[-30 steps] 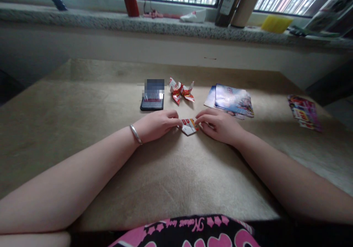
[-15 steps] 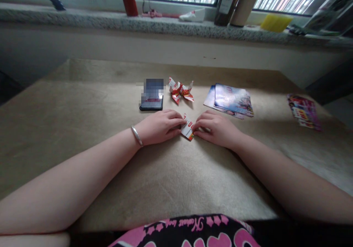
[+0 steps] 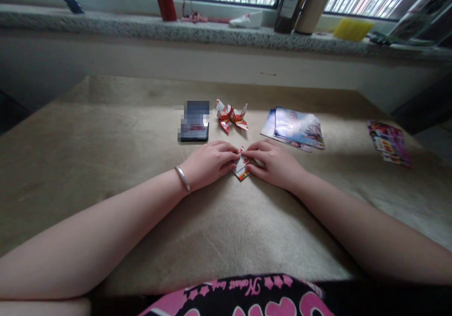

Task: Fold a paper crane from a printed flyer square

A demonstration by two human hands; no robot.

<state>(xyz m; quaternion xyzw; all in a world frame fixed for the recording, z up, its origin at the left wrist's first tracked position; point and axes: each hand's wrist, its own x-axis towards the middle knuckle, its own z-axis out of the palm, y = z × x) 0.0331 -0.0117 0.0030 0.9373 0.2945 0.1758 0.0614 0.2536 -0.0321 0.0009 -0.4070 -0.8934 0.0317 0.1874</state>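
A small folded piece of printed paper point(image 3: 241, 171), white with red and orange print, lies on the table between my hands. My left hand point(image 3: 217, 163), with a silver bangle at the wrist, grips its left edge with the fingertips. From the other side, my right hand point(image 3: 273, 163) pinches the paper, its index finger lying over the upper part. My fingers hide both side edges. Just beyond the hands sits a red-and-white folded paper shape point(image 3: 232, 117) with several pointed flaps.
A phone point(image 3: 195, 120) with a blurred screen lies beyond my left hand. Glossy printed sheets point(image 3: 298, 126) overlap beyond my right hand, and colourful printed papers point(image 3: 388, 144) lie far right on the table point(image 3: 226, 231). Behind, a stone windowsill point(image 3: 123, 28) holds a red bottle point(image 3: 165, 4) and other items.
My right hand has shifted left, bringing its index finger across the top of the paper. My left hand has moved slightly right, and the hands are closer together.
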